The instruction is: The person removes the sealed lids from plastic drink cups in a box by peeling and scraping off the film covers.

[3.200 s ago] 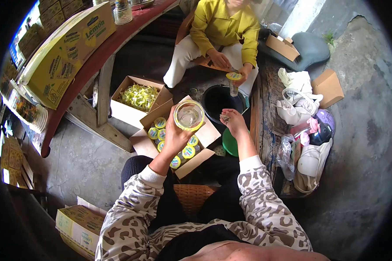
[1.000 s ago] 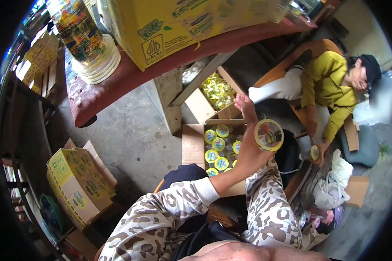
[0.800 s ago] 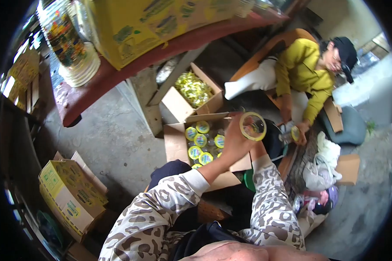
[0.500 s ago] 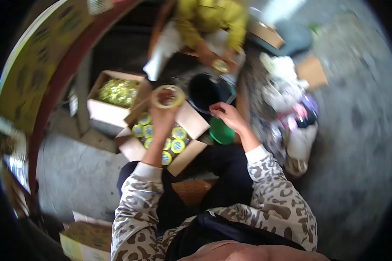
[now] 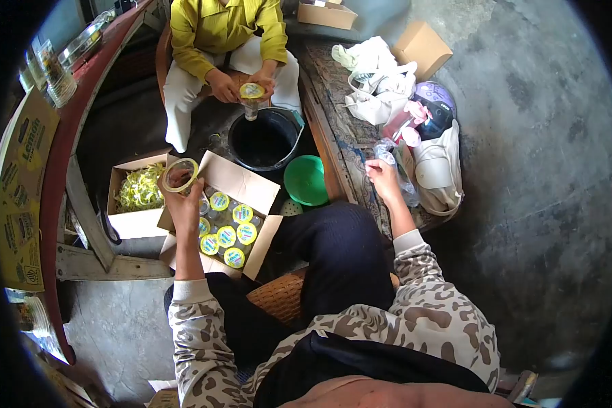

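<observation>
My left hand (image 5: 182, 205) is wrapped round a clear plastic cup (image 5: 181, 175) with a yellow rim, its open mouth facing up. It hovers over the left corner of an open cardboard box (image 5: 262, 248), where several cups with yellow printed lids (image 5: 226, 236) stand. My right hand (image 5: 385, 182) is raised beside the wooden bench, near a clear plastic bag (image 5: 406, 178). Its thumb and fingers are pinched together; whatever lies between them is too small to make out. Between and beyond my hands are a black bucket (image 5: 264, 165) and a green bowl (image 5: 306, 180).
Across from me a person in a yellow shirt (image 5: 228, 30) holds a lidded cup (image 5: 251, 92) above the bucket. A carton of yellow-green strips (image 5: 141, 189) stands left. The carved bench (image 5: 323, 75) bears white bags (image 5: 381, 75) and a cap (image 5: 434, 173). A red-edged table (image 5: 61, 149) borders the left.
My right hand has moved from beside the bucket rightward to the bench. My left hand, still round the cup, has shifted left. The view has turned, and blur has cleared.
</observation>
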`<state>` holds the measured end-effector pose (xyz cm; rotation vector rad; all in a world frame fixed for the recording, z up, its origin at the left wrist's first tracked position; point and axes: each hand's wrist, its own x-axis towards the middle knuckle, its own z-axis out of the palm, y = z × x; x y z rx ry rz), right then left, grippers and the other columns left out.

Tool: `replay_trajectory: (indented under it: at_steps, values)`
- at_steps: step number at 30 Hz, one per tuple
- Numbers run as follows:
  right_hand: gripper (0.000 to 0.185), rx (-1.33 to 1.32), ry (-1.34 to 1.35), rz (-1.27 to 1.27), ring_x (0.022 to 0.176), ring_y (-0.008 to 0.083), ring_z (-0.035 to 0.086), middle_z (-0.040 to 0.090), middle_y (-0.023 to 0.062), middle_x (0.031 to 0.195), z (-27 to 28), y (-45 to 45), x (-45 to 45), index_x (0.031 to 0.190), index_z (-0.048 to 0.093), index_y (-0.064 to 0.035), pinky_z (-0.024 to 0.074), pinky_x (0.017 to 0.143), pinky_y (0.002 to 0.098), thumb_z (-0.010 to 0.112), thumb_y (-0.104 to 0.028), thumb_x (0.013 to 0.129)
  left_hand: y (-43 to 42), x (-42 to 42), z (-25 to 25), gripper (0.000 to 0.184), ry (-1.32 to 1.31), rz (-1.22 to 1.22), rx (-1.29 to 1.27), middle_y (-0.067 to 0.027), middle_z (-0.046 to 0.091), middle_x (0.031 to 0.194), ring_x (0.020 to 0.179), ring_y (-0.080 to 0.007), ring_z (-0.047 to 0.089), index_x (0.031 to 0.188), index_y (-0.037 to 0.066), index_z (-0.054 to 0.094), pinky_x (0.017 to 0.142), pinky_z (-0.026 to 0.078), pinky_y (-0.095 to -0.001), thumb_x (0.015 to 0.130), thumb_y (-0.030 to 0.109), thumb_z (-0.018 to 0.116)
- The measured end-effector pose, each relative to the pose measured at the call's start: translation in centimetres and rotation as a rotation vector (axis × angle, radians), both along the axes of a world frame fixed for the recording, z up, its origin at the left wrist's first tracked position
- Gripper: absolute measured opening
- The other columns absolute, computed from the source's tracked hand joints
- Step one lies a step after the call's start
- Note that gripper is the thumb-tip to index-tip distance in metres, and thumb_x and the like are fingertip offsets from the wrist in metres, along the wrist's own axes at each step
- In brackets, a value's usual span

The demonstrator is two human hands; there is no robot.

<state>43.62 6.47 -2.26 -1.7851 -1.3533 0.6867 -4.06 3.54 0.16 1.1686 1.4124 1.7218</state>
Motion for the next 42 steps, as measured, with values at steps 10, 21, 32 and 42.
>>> replay_trajectory:
  at_steps: [10, 21, 32, 42]
  values:
    - [0.025, 0.045, -0.566, 0.034, 0.101, 0.0354, 0.062, 0.063, 0.0182, 0.106, -4.2, 8.2, 1.2, 0.103, 0.068, -0.0029, 0.0501, 0.088, 0.0432, 0.072, -0.015, 0.082, 0.3, 0.3, -0.7, 0.065, 0.088, -0.099, 0.006, -0.0149, 0.053, 0.124, 0.112, -0.0216, 0.056, 0.136, -0.001, 0.033, 0.097, 0.045, -0.0343, 0.081, 0.005, 0.067]
    - [0.024, -0.031, -1.21, -0.102, 0.11, 0.0271, 0.057, 0.06, 0.008, 0.109, -8.4, 11.7, 1.1, 0.101, 0.068, -0.0127, 0.0473, 0.09, 0.0426, 0.071, -0.03, 0.084, 1.0, 0.5, -0.6, 0.072, 0.201, 0.009, 0.061, -0.0181, 0.057, 0.114, 0.105, -0.027, 0.061, 0.13, -0.001, 0.038, 0.093, 0.049, -0.0365, 0.072, 0.008, 0.08]
    - [0.016, 0.339, -0.524, 0.184, 0.084, 0.0288, 0.067, 0.067, 0.0123, 0.093, 2.8, 11.0, -7.3, 0.099, 0.067, -0.006, 0.0509, 0.075, 0.04, 0.063, -0.019, 0.092, -0.1, 1.3, 1.6, 0.075, 0.287, 0.076, 0.062, -0.0153, 0.058, 0.112, 0.104, -0.0267, 0.062, 0.129, 0.003, 0.04, 0.092, 0.05, -0.0378, 0.068, 0.007, 0.083]
    - [0.014, 0.215, 0.735, 0.634, 0.083, 0.0157, 0.068, 0.067, 0.008, 0.094, 13.1, 4.5, -25.1, 0.106, 0.063, 0.0002, 0.0558, 0.076, 0.0271, 0.061, -0.011, 0.097, -1.2, 1.6, 2.3, 0.07, 0.183, 0.068, 0.06, -0.0192, 0.063, 0.11, 0.104, -0.0304, 0.064, 0.125, 0.001, 0.043, 0.09, 0.051, -0.039, 0.07, 0.014, 0.083]
